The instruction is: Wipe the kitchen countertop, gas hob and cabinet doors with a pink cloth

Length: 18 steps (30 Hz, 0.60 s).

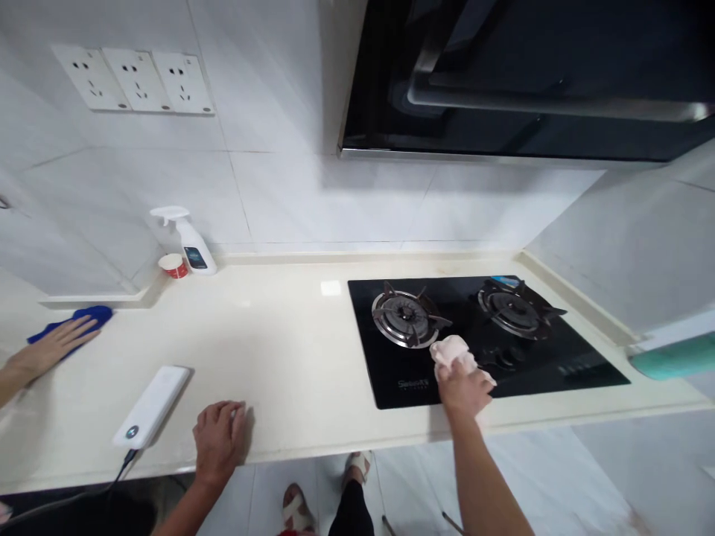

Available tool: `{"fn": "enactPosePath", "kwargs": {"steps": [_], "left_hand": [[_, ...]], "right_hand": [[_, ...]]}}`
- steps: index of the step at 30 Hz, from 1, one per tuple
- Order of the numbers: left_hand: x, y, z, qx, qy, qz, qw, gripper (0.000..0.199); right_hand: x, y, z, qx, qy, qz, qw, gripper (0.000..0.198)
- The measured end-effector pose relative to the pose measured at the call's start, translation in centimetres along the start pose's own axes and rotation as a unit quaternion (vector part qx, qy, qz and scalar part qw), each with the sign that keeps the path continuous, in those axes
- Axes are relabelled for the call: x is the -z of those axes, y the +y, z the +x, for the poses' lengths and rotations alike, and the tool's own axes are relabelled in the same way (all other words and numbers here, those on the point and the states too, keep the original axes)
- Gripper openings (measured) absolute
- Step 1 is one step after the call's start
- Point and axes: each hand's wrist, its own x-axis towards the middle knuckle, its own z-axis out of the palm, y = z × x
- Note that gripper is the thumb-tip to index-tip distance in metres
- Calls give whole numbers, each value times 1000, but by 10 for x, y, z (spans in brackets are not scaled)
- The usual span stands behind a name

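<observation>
Our right grip (465,388) is closed loosely over a crumpled pale pink cloth (450,348), holding it against the black glass of the gas hob (385,381), just in front of the left burner (406,316) and beside the control knobs (507,359). Our left hand (217,438) rests on the desk (302,372) to the hob's left, fingers slackly bent, with nothing in it that we can see. We judge the step in hand to be wiping the hob; the next move seems to call for sliding the cloth across the glass, working around the knobs. Well left of the hob, a co-worker's hand (59,346) partly covers a blue cloth (101,316), its arm cut off. What lies beneath our palms is hidden, and the dark knobs blend into the glass.
</observation>
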Motion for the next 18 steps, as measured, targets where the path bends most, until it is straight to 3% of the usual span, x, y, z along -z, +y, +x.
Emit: {"fn": "enactPosePath", "kwargs": {"steps": [3, 7, 11, 13, 16, 18], "left_hand": [[0, 0, 1, 2, -3, 5, 1000, 37], [-2, -1, 3, -3, -4, 17, 1000, 37], [-3, -4, 3, -5, -10, 17, 1000, 38], [-3, -4, 2, -4, -11, 12, 1000, 37], [-1, -2, 2, -5, -15, 4, 1000, 36], [0, 0, 2, -1, -21, 3, 1000, 37]], "right_hand": [[-15, -19, -33, 86, -22, -70, 994, 41], [-5, -32, -106, 253, -68, -58, 963, 37], [7, 6, -159, 415, -176, 51, 891, 35], [16, 50, -158, 395, -213, 73, 891, 35], [42, 131, -118, 211, -167, 42, 962, 32], [65, 177, -78, 123, -102, 15, 987, 39]]}}
